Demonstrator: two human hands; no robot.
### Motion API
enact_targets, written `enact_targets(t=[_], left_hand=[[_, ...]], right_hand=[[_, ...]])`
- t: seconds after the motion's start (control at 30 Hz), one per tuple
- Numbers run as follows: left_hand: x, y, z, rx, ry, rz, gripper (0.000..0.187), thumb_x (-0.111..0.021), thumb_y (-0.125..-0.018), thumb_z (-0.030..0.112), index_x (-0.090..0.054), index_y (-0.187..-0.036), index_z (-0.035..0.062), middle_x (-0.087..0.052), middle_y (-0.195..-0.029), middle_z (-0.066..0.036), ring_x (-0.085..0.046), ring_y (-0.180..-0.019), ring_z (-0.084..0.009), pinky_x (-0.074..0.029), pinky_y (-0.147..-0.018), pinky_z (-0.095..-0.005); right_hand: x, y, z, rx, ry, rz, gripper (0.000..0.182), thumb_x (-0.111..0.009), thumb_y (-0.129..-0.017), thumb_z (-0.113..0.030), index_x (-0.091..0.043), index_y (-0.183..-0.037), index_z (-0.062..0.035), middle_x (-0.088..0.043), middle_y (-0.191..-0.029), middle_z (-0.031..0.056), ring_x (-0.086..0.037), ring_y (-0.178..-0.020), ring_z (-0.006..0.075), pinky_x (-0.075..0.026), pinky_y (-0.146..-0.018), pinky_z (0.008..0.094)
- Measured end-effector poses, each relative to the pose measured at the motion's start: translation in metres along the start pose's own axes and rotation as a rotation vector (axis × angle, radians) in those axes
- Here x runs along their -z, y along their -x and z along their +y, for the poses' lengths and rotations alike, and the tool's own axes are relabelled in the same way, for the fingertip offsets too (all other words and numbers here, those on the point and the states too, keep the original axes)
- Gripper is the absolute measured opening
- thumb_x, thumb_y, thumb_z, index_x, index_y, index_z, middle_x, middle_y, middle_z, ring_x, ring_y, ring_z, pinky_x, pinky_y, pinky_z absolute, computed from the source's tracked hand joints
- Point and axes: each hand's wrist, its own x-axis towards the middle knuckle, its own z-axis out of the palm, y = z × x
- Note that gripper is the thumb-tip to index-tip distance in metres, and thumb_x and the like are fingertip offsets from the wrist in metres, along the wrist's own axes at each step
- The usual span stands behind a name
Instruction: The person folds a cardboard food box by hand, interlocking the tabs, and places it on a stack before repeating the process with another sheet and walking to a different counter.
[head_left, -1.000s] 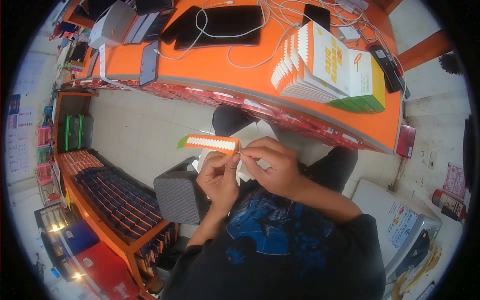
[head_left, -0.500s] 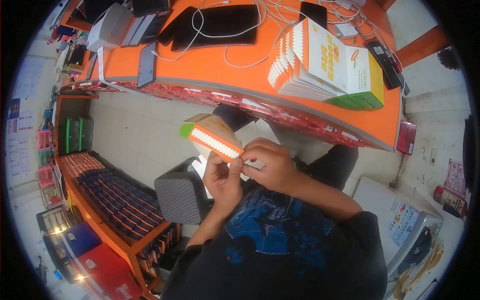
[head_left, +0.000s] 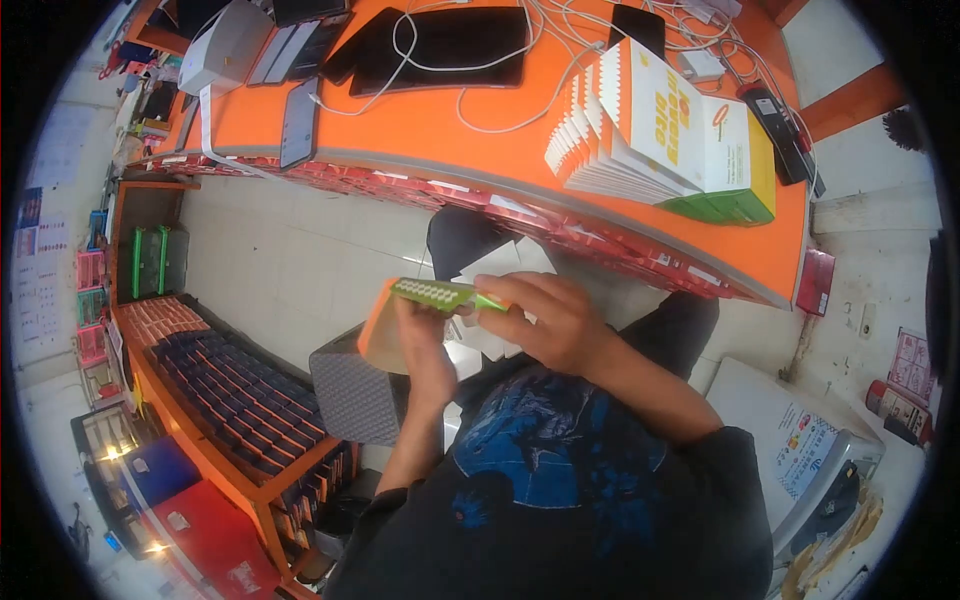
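Observation:
My left hand is wrapped round a folded card with an orange edge and a green strip of white zigzag along its top. My right hand pinches the right end of the green strip, close to the left fingertips. Below and behind the hands, white papers lie around my lap. On the orange desk stands a fanned stack of similar white cards with zigzag edges, beside a green and yellow box.
Phones, a black tablet and tangled white cables lie on the orange desk. A grey textured stool stands at my left, near a rack of dark boxes. A white appliance is at the right.
The card has been turned over, so its green strip now faces up instead of the orange one. Both hands have shifted slightly, and my right fingers now reach over the strip's end.

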Motion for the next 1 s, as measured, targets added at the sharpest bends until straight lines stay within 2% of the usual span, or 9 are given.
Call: enact_targets(t=[0.07,0.1,0.2,0.27,0.37,0.47,0.7,0.8,1.0], left_hand=[[0.007,-0.012,0.011,0.462,0.711,0.058,0.032,-0.063,-0.113,0.026,-0.058,-0.132,0.0013,-0.069,-0.122,-0.013,-0.069,-0.111,-0.0275,-0.057,-0.096,-0.0442],[-0.001,-0.014,0.011,0.512,0.643,0.157,0.028,-0.053,-0.117,0.025,-0.06,-0.13,0.0017,-0.071,-0.118,-0.013,-0.071,-0.107,-0.0236,-0.059,-0.091,-0.0408],[-0.011,-0.015,0.011,0.499,0.601,0.087,0.03,-0.055,-0.116,0.027,-0.061,-0.132,0.0024,-0.073,-0.122,-0.012,-0.075,-0.106,-0.0236,-0.063,-0.09,-0.0394],[-0.019,-0.015,0.018,0.512,0.672,0.078,0.025,-0.058,-0.114,0.02,-0.064,-0.129,0.0004,-0.075,-0.12,-0.013,-0.075,-0.101,-0.0225,-0.063,-0.088,-0.0378],[-0.025,-0.007,0.02,0.481,0.61,0.078,0.026,-0.064,-0.112,0.014,-0.066,-0.132,-0.0022,-0.075,-0.121,-0.013,-0.074,-0.104,-0.0186,-0.061,-0.09,-0.0343],[-0.032,-0.004,0.022,0.419,0.489,0.078,0.028,-0.068,-0.11,0.013,-0.066,-0.134,-0.0019,-0.074,-0.125,-0.011,-0.072,-0.108,-0.0163,-0.061,-0.092,-0.0318],[-0.034,-0.005,0.027,0.272,0.132,0.061,0.023,-0.069,-0.11,0.013,-0.075,-0.125,-0.0047,-0.079,-0.115,-0.009,-0.072,-0.103,-0.0123,-0.055,-0.091,-0.0284],[-0.029,-0.004,0.026,0.308,0.156,0.028,0.024,-0.07,-0.109,0.011,-0.075,-0.127,-0.004,-0.079,-0.115,-0.009,-0.071,-0.102,-0.0124,-0.055,-0.092,-0.0284],[-0.016,-0.005,0.015,0.304,0.118,-0.184,0.028,-0.071,-0.107,0.005,-0.071,-0.134,-0.004,-0.078,-0.111,-0.007,-0.07,-0.1,-0.0118,-0.054,-0.093,-0.0267]], right_hand=[[0.0,0.003,0.0,0.095,0.09,-0.009,0.021,-0.076,-0.088,-0.005,-0.077,-0.109,-0.0066,-0.076,-0.128,0.0116,-0.077,-0.105,0.0257,-0.063,-0.085,0.037],[-0.001,0.003,0.0,0.096,0.09,-0.009,0.021,-0.076,-0.088,-0.005,-0.077,-0.109,-0.0066,-0.076,-0.128,0.0116,-0.077,-0.105,0.0257,-0.063,-0.085,0.037],[-0.003,0.005,0.002,0.115,0.144,0.021,0.019,-0.076,-0.088,-0.011,-0.079,-0.106,-0.0075,-0.075,-0.12,0.0095,-0.075,-0.108,0.0252,-0.063,-0.083,0.0349],[-0.006,0.01,0.002,-0.043,0.067,0.082,0.017,-0.075,-0.089,-0.015,-0.08,-0.103,-0.0077,-0.073,-0.111,0.0074,-0.073,-0.112,0.0259,-0.063,-0.081,0.0331],[0.003,0.009,0.002,0.061,0.21,-0.007,0.016,-0.077,-0.087,-0.012,-0.08,-0.101,-0.0055,-0.07,-0.104,0.0067,-0.071,-0.113,0.0277,-0.063,-0.079,0.0325],[0.004,0.007,0.0,0.058,0.179,0.025,0.02,-0.078,-0.085,-0.008,-0.079,-0.105,-0.0032,-0.07,-0.105,0.0084,-0.072,-0.109,0.0291,-0.064,-0.078,0.0346],[-0.001,0.015,0.007,0.023,0.09,0.068,0.028,-0.079,-0.085,-0.007,-0.074,-0.112,-0.0018,-0.07,-0.105,0.0121,-0.075,-0.102,0.0318,-0.065,-0.077,0.0376],[0.002,0.015,0.008,-0.013,0.068,0.038,0.026,-0.08,-0.085,-0.006,-0.073,-0.11,-0.0008,-0.069,-0.102,0.0124,-0.074,-0.098,0.0309,-0.064,-0.077,0.0389],[0.003,0.009,0.007,-0.335,-0.15,0.073,0.016,-0.079,-0.094,-0.004,-0.074,-0.109,0.0,-0.065,-0.1,0.0117,-0.071,-0.089,0.0281,-0.064,-0.075,0.0371]])
